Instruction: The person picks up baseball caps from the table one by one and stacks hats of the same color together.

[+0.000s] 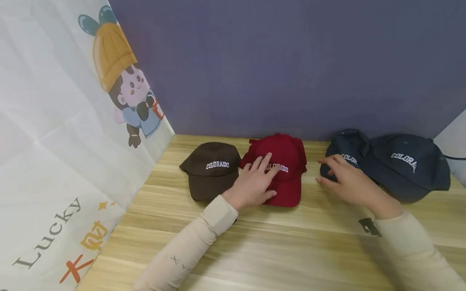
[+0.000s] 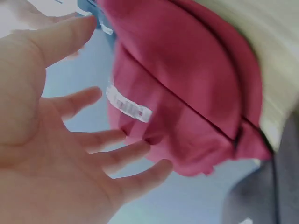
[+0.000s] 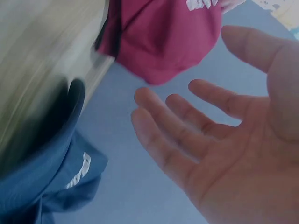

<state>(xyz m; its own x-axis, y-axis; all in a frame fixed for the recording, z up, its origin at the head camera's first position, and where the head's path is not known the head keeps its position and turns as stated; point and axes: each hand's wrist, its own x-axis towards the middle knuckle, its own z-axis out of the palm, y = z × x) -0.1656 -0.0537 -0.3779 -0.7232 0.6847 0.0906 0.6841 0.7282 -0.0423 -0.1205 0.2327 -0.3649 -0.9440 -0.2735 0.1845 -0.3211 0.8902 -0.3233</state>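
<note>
A red cap [image 1: 282,147] with white COLORADO lettering stands near the back of the table, brim toward me. My left hand [image 1: 253,184] is over its front left side with fingers spread; in the left wrist view the fingers [image 2: 135,151] lie close to the crown, and I cannot tell whether they touch it. My right hand [image 1: 351,186] hovers with loosely bent fingers in front of a navy cap [image 1: 347,141], partly hiding it. The right wrist view shows nothing in that palm [image 3: 252,163]. A second navy cap [image 1: 404,178] overlaps the first on the right.
Left of the red cap sits a dark brown cap [image 1: 212,155]. A dark blue-grey panel [image 1: 291,60] rises behind the wooden table [image 1: 291,250]. A printed white sheet [image 1: 43,101] hangs at left. Near the right sleeve lies a small black tag [image 1: 369,227]; a cable [image 1: 455,157] runs at far right.
</note>
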